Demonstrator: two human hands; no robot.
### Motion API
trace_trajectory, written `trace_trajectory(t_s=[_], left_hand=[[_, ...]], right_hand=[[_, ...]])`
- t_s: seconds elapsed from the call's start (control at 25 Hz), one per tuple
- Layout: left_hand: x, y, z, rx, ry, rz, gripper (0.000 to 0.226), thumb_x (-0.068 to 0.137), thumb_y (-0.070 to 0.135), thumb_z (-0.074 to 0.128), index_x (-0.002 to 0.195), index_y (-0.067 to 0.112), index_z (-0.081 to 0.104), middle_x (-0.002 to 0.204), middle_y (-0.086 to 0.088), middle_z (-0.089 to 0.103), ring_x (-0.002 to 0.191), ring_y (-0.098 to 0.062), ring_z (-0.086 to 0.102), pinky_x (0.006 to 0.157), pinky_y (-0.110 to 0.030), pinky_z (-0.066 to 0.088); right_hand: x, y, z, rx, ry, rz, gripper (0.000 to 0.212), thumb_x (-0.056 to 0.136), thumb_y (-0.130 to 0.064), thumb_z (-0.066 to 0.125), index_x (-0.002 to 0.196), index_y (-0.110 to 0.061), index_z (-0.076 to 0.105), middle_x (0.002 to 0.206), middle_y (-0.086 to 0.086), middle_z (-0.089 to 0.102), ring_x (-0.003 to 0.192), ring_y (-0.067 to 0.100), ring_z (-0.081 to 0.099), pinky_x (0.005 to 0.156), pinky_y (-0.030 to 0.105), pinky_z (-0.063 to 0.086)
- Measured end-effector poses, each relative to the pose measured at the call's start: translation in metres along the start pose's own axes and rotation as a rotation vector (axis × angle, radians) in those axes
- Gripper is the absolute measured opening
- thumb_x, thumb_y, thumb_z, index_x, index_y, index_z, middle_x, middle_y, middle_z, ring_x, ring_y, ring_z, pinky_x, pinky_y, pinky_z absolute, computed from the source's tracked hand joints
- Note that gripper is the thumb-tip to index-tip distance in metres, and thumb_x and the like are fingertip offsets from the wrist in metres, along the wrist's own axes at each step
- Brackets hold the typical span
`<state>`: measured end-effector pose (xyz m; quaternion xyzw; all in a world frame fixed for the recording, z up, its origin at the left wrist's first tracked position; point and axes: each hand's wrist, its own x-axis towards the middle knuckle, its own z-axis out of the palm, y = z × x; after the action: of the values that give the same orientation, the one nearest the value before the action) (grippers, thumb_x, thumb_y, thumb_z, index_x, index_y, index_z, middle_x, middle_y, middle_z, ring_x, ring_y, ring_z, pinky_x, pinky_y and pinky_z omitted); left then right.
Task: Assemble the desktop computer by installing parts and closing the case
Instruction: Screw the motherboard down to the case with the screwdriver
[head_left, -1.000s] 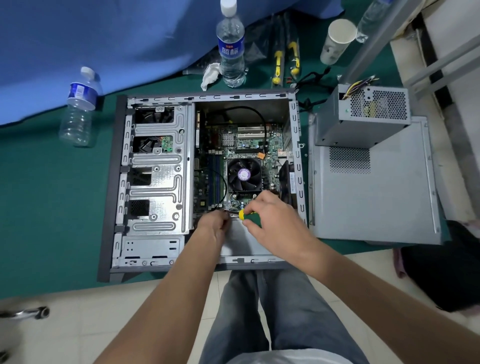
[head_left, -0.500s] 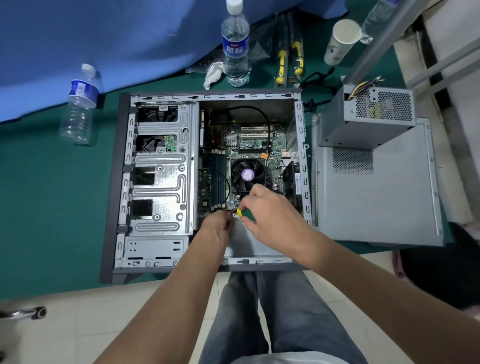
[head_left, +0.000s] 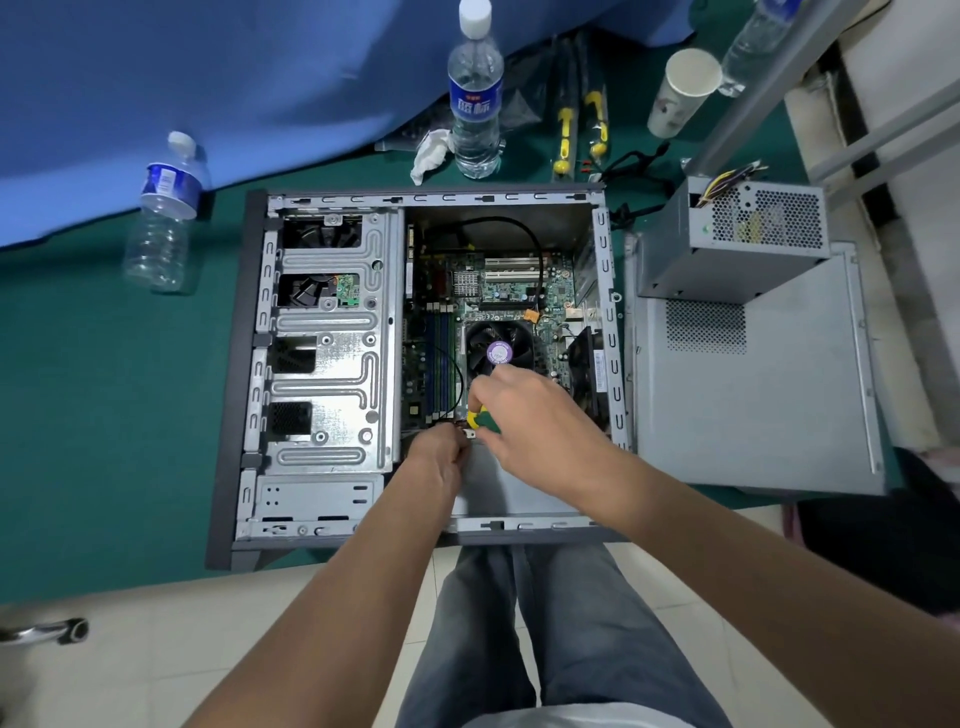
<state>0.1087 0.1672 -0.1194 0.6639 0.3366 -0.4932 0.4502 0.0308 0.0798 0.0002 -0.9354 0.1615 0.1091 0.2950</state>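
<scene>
Holding a small screwdriver (head_left: 485, 419) w/ a yellow-green handle, the right hand (head_left: 530, 415) has its fingers curled round it; the tool's long line runs from that hand toward the left hand (head_left: 441, 457), tip pointing left. Left hand pinches a tiny metal bit just beside the tip, near the front edge of the open case (head_left: 249, 364). Right hand is nearer the 1 CPU fan (head_left: 498, 348). Outside: 1 power supply (head_left: 737, 234) on 1 side panel (head_left: 753, 395), 2 full-view water bottles, 1 paper cup (head_left: 683, 93).
</scene>
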Motion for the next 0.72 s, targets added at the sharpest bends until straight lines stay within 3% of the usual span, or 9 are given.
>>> trace_trajectory(t_s=[0.2, 0.28, 0.36, 0.44, 0.56, 0.64, 0.72], left_hand=[[0.001, -0.001, 0.001, 0.022, 0.004, 0.009, 0.027, 0.092, -0.01, 0.038, 0.076, 0.007, 0.05, 0.082, -0.009, 0.045, 0.087, -0.021, 0.048, 0.078, -0.035, 0.041], [-0.003, -0.001, -0.002, -0.004, -0.046, 0.055, 0.026, 0.094, -0.012, 0.04, 0.087, 0.005, 0.058, 0.094, -0.012, 0.053, 0.093, -0.023, 0.055, 0.085, -0.036, 0.047], [-0.018, -0.001, -0.003, 0.096, -0.092, 0.15, 0.026, 0.097, -0.008, 0.047, 0.08, 0.009, 0.057, 0.086, -0.01, 0.061, 0.078, -0.022, 0.06, 0.073, -0.032, 0.053], [-0.038, -0.002, -0.003, 0.212, -0.152, 0.234, 0.025, 0.097, -0.005, 0.049, 0.078, 0.01, 0.055, 0.078, -0.008, 0.058, 0.077, -0.026, 0.058, 0.073, -0.034, 0.049], [-0.067, 0.001, -0.017, 0.626, -0.231, 0.41, 0.024, 0.09, -0.009, 0.041, 0.084, 0.007, 0.058, 0.09, -0.019, 0.061, 0.089, -0.028, 0.054, 0.075, -0.036, 0.041], [-0.084, 0.007, -0.043, 1.027, -0.264, 0.583, 0.034, 0.084, -0.009, 0.041, 0.091, 0.014, 0.064, 0.098, -0.011, 0.065, 0.087, -0.02, 0.056, 0.074, -0.026, 0.043], [-0.098, 0.021, -0.074, 1.225, -0.171, 0.761, 0.04, 0.082, -0.007, 0.047, 0.1, 0.019, 0.071, 0.095, 0.003, 0.068, 0.085, -0.011, 0.061, 0.072, -0.018, 0.047]], right_hand=[[0.024, -0.011, -0.009, -0.122, -0.102, -0.086, 0.03, 0.079, 0.014, 0.054, 0.098, -0.009, 0.058, 0.095, 0.008, 0.054, 0.088, 0.026, 0.05, 0.076, 0.04, 0.05], [0.034, -0.015, -0.011, -0.166, -0.125, -0.105, 0.025, 0.078, 0.013, 0.052, 0.093, -0.007, 0.056, 0.088, 0.009, 0.054, 0.081, 0.027, 0.05, 0.074, 0.042, 0.05], [0.041, -0.021, -0.012, -0.217, -0.122, -0.115, 0.014, 0.084, 0.004, 0.055, 0.086, -0.008, 0.048, 0.075, 0.004, 0.046, 0.073, 0.027, 0.049, 0.068, 0.04, 0.049], [0.043, -0.027, -0.011, -0.26, -0.121, -0.123, 0.017, 0.089, -0.006, 0.057, 0.085, -0.012, 0.041, 0.069, 0.001, 0.039, 0.068, 0.025, 0.048, 0.062, 0.036, 0.044], [0.044, -0.031, -0.02, -0.095, -0.194, -0.014, 0.016, 0.089, -0.017, 0.058, 0.095, -0.012, 0.044, 0.089, 0.005, 0.044, 0.075, 0.025, 0.053, 0.061, 0.036, 0.041], [0.045, -0.029, -0.031, -0.002, -0.299, 0.043, 0.024, 0.086, -0.018, 0.059, 0.105, -0.012, 0.045, 0.102, 0.007, 0.043, 0.08, 0.027, 0.055, 0.066, 0.04, 0.047], [0.044, -0.029, -0.036, -0.077, -0.311, 0.009, 0.022, 0.088, -0.015, 0.056, 0.107, -0.01, 0.046, 0.1, 0.008, 0.048, 0.084, 0.028, 0.056, 0.07, 0.041, 0.049]])
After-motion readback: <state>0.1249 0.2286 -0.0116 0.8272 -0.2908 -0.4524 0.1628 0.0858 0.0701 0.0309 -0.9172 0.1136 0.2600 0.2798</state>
